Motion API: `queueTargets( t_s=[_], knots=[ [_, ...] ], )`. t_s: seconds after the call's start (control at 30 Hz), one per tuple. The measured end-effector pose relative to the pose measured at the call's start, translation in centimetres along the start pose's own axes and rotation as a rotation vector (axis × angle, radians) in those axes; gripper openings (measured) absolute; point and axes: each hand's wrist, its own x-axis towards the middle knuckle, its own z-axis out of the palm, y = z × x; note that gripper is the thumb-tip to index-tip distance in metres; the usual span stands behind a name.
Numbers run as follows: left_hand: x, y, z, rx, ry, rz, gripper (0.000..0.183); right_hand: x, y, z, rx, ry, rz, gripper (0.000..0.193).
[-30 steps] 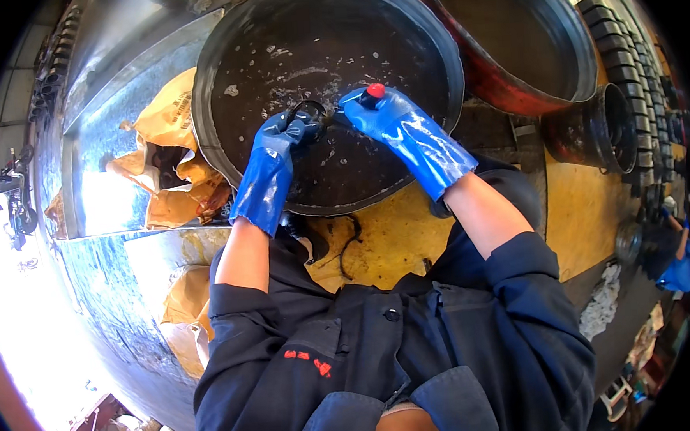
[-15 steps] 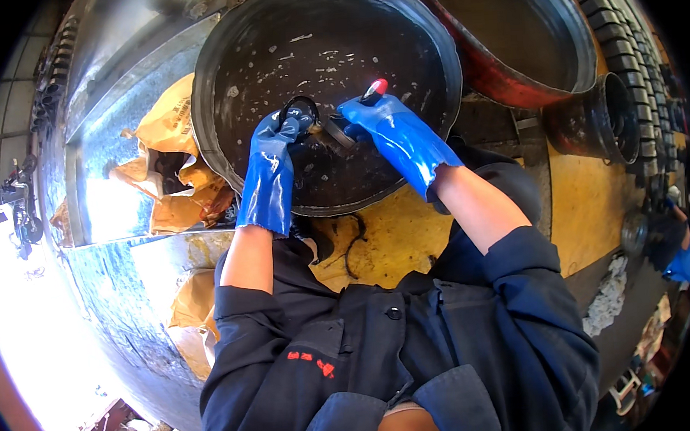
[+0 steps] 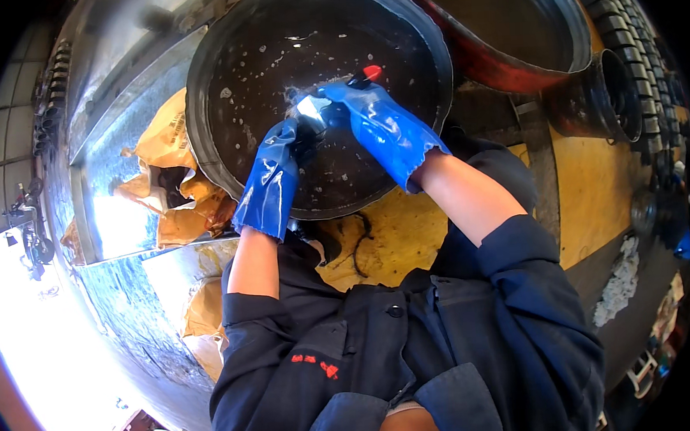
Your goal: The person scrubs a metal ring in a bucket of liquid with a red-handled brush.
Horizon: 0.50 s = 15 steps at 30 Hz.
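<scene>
Meeting over the middle of a wide black basin (image 3: 228, 73), both blue-gloved hands close together on a small pale grey part (image 3: 314, 112). The left hand (image 3: 283, 144) comes up from below and grips the part's lower left side, while the right hand (image 3: 363, 117) wraps it from the right, with a red tip (image 3: 371, 73) showing just above the glove. White flecks dot the basin's wet floor. A second, red-rimmed tub (image 3: 509, 70) stands to the right, and crumpled tan paper (image 3: 165, 139) lies at the basin's left edge.
</scene>
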Motion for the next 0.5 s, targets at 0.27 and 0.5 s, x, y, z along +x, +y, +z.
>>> queueTargets(
  t_s=[0.27,0.5],
  knots=[
    [0.6,0.1,-1.9,-0.291,-0.001,-0.253,0.031,-0.9,-0.2,1.4,-0.697,-0.152,0.004,0.034],
    [-1.2,3.3,-0.6,1.102,0.032,0.383,0.034,-4.8,-2.1,0.1,-0.883,-0.179,-0.129,0.033]
  ],
)
